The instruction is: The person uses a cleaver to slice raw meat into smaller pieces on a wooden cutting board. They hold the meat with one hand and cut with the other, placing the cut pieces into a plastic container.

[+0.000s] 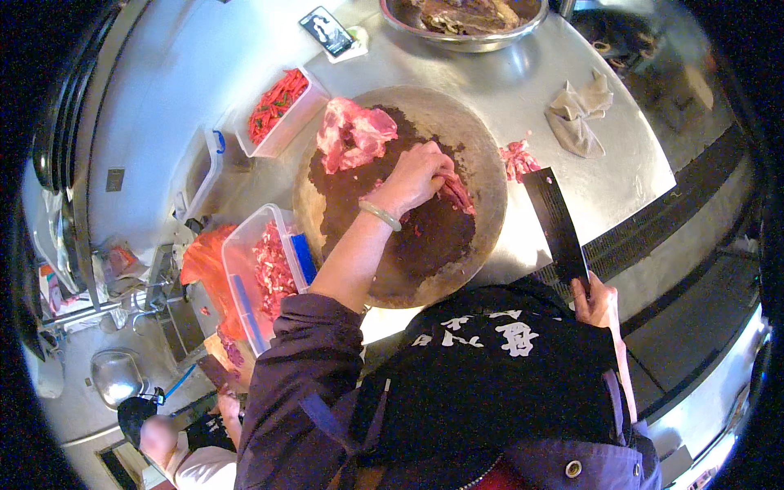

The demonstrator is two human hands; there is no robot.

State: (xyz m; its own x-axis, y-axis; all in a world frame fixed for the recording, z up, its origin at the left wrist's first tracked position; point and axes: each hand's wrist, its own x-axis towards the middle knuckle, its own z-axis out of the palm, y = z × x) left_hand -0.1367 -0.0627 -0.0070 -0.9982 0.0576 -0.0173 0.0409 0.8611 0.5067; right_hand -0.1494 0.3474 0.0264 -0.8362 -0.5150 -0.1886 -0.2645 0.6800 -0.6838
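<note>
On a round chopping block (392,269) my left hand (416,174), with a bangle at the wrist, grips a strip of raw red meat (456,193). A larger piece of raw meat (352,135) lies on the block beyond that hand. Off to the right, away from the block, my right hand (594,301) holds a cleaver (556,220) by its handle, the wide dark blade pointing away from me. Small meat pieces (519,160) lie on the steel table by the block's right edge, close to the blade's tip.
Left of the block stand a plastic tub of cut meat (272,269) and a tub of red peppers (278,107). A metal bowl (468,41), a phone (326,30) and a cloth (579,116) are on the steel table (514,79). Another person (202,453) works at the lower left.
</note>
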